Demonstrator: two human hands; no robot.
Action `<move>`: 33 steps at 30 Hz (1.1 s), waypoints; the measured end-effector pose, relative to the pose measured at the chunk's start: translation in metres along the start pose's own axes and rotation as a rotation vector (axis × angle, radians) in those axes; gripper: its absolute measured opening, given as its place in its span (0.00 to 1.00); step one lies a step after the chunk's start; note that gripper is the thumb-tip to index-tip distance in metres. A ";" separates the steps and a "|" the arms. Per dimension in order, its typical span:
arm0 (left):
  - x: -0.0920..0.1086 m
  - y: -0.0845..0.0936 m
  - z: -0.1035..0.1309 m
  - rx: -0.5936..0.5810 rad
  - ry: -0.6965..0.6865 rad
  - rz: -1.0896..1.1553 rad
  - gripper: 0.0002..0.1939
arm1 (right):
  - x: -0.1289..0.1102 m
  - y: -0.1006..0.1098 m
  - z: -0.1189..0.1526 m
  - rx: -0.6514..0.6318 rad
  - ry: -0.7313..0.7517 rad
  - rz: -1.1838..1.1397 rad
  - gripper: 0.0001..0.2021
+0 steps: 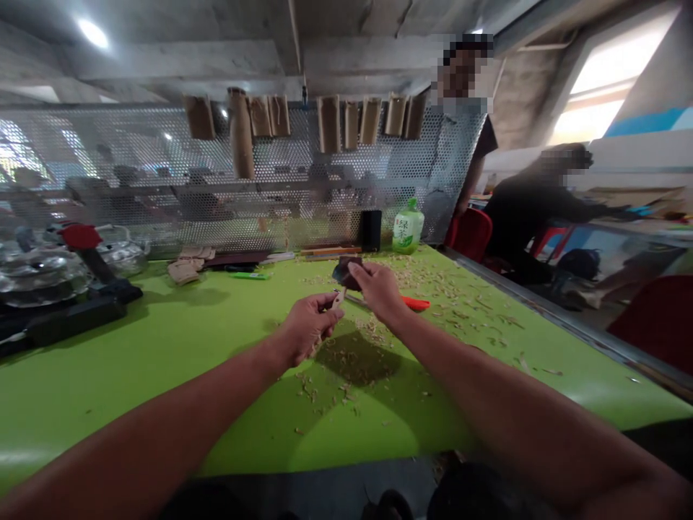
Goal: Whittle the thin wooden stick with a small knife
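Two hands close together, one small pale piece by a dark sheet

A person's bare left hand pinches a small, pale, wood-coloured piece between thumb and fingers, above a bright green tabletop. The piece points up and away from the body, its long axis slanting toward the right. Just beyond its tip – touching or not, I cannot tell – is a dark brown, roughly square, thin sheet, gripped in the bare right hand. The left hand, holding the piece, is nearer to it; the right reaches slightly farther out. Partly hidden by the right wrist lies a tool with a bright orange handle. Curled, pale shavings are scattered below.
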State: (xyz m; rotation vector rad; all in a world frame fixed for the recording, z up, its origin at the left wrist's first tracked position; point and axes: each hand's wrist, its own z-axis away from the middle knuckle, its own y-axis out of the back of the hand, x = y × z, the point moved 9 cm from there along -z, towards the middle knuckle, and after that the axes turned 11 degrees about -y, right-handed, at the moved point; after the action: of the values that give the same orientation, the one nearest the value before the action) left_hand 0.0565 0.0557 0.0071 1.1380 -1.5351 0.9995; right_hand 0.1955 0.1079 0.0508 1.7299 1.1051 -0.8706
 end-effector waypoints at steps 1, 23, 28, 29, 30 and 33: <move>-0.001 0.000 0.000 -0.006 -0.003 0.005 0.23 | 0.000 0.001 0.001 0.022 -0.013 -0.011 0.20; 0.007 -0.002 0.002 -0.052 0.007 -0.025 0.18 | 0.001 0.021 -0.004 0.031 -0.065 -0.405 0.21; 0.002 -0.012 0.006 -0.172 0.054 0.016 0.11 | -0.003 0.017 0.002 0.064 0.005 -0.167 0.21; 0.001 -0.013 0.006 -0.174 0.063 0.018 0.11 | -0.005 0.012 0.003 0.036 0.034 -0.111 0.21; -0.001 -0.012 0.005 -0.168 0.072 0.018 0.10 | -0.006 0.006 0.005 -0.002 0.063 -0.054 0.21; -0.003 -0.010 0.005 -0.143 0.092 0.029 0.12 | -0.011 -0.007 0.008 -0.081 0.120 0.081 0.22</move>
State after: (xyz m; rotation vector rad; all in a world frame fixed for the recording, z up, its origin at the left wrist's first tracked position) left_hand 0.0657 0.0494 0.0039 0.9600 -1.5277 0.9335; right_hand 0.1846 0.0984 0.0550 1.7651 1.1252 -0.6706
